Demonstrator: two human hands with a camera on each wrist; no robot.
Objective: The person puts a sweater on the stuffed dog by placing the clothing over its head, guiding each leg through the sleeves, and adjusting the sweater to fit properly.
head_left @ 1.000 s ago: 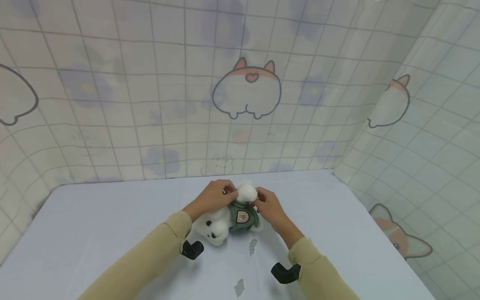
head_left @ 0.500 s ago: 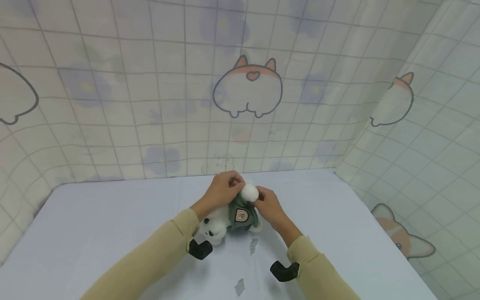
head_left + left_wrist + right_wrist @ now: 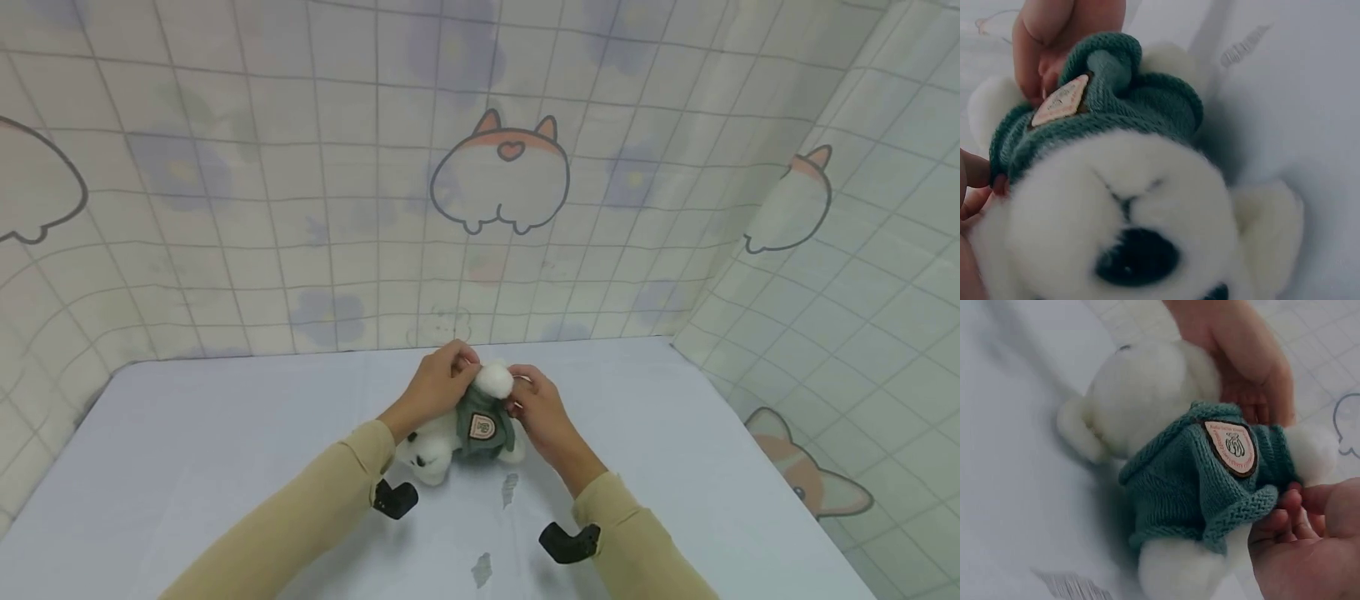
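Note:
A white plush bear (image 3: 431, 454) lies on the table, its head toward the left, wearing a green knitted sweater (image 3: 1175, 481). A pale badge (image 3: 1230, 447) is sewn on the sweater. One white paw (image 3: 495, 380) pokes out of a sleeve between the two hands. My left hand (image 3: 438, 383) pinches the sweater on the head side of that paw; its fingertips partly hide behind the sleeve in the right wrist view. My right hand (image 3: 1313, 544) pinches the knit by the sleeve's cuff, thumb close under the paw. The bear's dark nose (image 3: 1138, 256) fills the lower left wrist view.
A white-covered table (image 3: 247, 467) carries the bear, with grey patches (image 3: 482, 570) on its near part. Behind and to the right hangs a gridded curtain (image 3: 360, 250) with cartoon corgis. Black wrist mounts (image 3: 568, 543) sit at both sleeves.
My left hand has shifted slightly away from me and rightward along the sleeve, its wrist now covering more of the bear's head. My right hand stays by the paw, fingers slightly raised.

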